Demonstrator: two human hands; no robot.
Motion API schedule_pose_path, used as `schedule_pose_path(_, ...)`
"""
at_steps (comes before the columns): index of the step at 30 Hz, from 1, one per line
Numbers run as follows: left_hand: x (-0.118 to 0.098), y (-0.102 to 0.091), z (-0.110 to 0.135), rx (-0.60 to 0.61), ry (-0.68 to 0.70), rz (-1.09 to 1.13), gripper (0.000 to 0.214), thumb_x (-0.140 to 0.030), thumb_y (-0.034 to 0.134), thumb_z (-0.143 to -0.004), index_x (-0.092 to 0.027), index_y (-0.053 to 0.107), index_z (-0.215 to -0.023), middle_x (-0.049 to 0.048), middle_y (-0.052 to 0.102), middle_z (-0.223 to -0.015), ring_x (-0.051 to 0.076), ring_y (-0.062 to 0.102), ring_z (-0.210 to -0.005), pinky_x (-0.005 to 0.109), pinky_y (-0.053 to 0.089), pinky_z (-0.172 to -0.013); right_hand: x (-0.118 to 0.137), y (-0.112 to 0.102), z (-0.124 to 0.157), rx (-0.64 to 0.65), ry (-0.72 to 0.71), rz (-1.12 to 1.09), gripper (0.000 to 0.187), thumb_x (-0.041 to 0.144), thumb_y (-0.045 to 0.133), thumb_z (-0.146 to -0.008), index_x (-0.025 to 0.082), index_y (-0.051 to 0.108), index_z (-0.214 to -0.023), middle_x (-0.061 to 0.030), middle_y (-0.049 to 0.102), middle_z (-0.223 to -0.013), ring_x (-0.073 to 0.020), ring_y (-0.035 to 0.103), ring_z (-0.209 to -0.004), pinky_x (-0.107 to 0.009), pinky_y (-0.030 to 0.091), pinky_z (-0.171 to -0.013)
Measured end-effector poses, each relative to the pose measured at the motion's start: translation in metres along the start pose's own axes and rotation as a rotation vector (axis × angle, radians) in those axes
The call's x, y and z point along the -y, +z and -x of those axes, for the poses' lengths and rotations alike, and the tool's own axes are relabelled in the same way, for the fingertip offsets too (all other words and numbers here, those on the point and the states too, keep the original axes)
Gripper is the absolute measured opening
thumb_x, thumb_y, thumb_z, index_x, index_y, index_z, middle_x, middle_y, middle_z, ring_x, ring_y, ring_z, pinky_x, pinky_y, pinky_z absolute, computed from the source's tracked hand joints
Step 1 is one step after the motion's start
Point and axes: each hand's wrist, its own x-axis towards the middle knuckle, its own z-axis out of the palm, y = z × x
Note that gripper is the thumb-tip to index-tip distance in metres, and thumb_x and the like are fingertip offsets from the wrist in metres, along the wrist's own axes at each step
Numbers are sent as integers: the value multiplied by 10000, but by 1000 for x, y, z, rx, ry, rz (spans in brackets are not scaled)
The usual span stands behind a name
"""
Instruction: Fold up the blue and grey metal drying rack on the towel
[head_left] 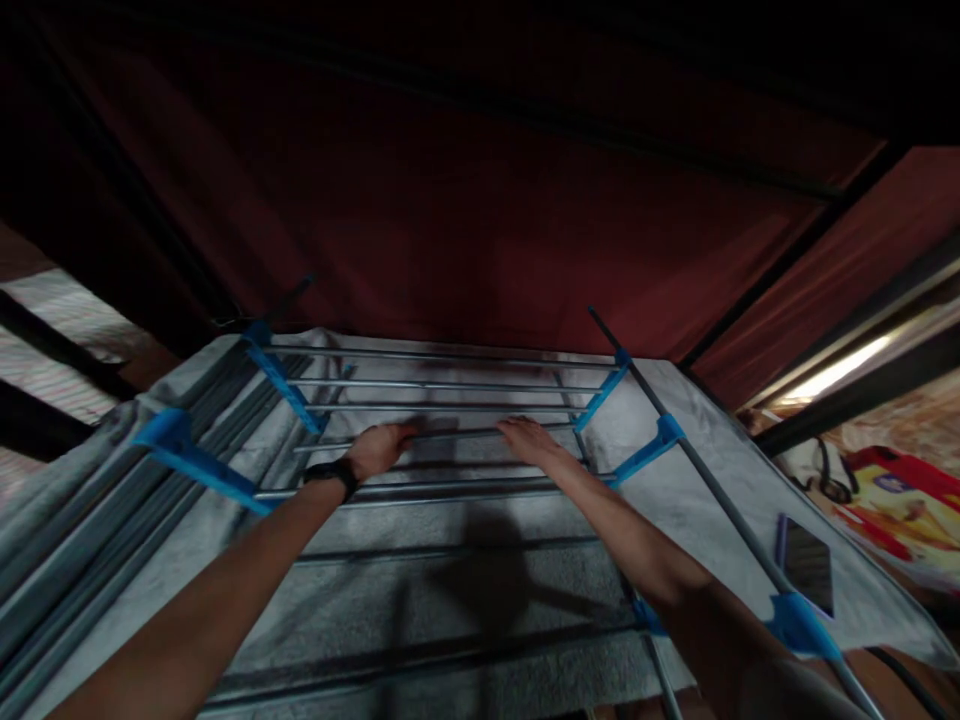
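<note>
A rack of grey metal tubes joined by blue plastic brackets (202, 465) lies across a light grey cloth (547, 570). My left hand (379, 450), with a dark band at the wrist, is closed around one thin metal tube (454, 433) between the rack's two sides. Farther right along that tube, my right hand (529, 440) grips it with its fingers curled over. Both tube ends lie near the blue brackets; whether they sit in them I cannot tell. Nearer me, a pair of crossbars (450, 490) runs below both hands.
Several loose tubes (142, 500) lie along the cloth's left side. A phone (806, 563) rests on the right, close to a long side tube (731, 510). Beyond it is a red and yellow package (904, 500). A dark red fabric wall (480, 230) rises behind the rack.
</note>
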Motion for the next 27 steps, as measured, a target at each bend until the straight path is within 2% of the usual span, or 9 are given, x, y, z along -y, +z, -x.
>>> schedule_pose_path(5, -17, -6, 2, 47, 10, -187, 377, -176, 462, -959, -189, 707, -1245, 173, 773, -1106, 293, 735, -1049, 402, 533, -931, 8, 16, -23, -134, -217, -201, 402, 148, 514, -986, 182, 631, -1369, -122, 663, -1363, -208, 611, -1269, -380, 438, -1118)
schedule_pose_path(8, -20, -6, 0, 24, 10, -207, 425, -90, 452, -939, -189, 685, -1279, 170, 768, -1120, 282, 725, -1087, 423, 512, -988, 15, 29, -40, -174, -289, -280, 399, 150, 501, -987, 182, 639, -1360, -115, 677, -1348, -215, 630, -1252, -395, 452, -1119)
schedule_pose_path(15, -13, 3, -15, -12, 73, -214, 466, -52, 405, -942, -200, 666, -1298, 145, 731, -1249, 273, 698, -1137, 452, 508, -1004, 26, 50, -71, -143, -268, -296, 437, 116, 417, -985, 147, 633, -1364, -147, 664, -1361, -229, 634, -1256, -374, 469, -1103)
schedule_pose_path(21, -10, 9, -25, -22, 80, -227, 375, -70, 434, -946, -179, 711, -1175, 130, 768, -1118, 249, 721, -1063, 387, 532, -946, 23, 59, -79, -136, -272, -298, 479, 85, 361, -964, 188, 647, -1334, -114, 689, -1301, -197, 656, -1197, -339, 500, -1058)
schedule_pose_path(27, -15, 11, -23, -56, 98, -226, 371, -46, 422, -953, -155, 716, -1151, 152, 757, -1157, 271, 718, -1078, 413, 532, -929, 33, 62, -86, -160, -311, -356, 483, 159, 445, -942, 169, 613, -1394, -144, 650, -1363, -234, 630, -1239, -414, 471, -1118)
